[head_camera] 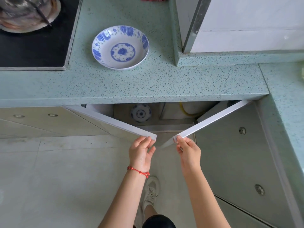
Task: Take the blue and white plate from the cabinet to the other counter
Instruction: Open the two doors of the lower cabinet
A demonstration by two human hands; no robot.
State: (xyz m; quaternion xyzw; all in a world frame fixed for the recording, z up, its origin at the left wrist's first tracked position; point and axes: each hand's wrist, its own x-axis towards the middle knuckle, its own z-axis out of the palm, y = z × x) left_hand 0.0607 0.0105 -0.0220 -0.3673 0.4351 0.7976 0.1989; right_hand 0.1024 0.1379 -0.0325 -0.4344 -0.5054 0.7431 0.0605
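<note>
A blue and white plate (120, 47) rests on the green speckled counter (148, 83), just right of the stove. Below the counter edge the cabinet stands partly open, and more blue and white dishes (141, 113) sit on its shelf inside. My left hand (141, 152) pinches the free edge of the left cabinet door (111, 120). My right hand (187, 149) pinches the free edge of the right cabinet door (213, 118). The two door edges are a small gap apart in front of me.
A black stovetop (32, 46) with a metal pot (28, 12) fills the upper left. The counter turns a corner and runs along the right (287, 112). A white appliance (246, 25) stands at the back right. A yellow hose (184, 111) shows inside the cabinet. My shoe (152, 191) is on the tiled floor.
</note>
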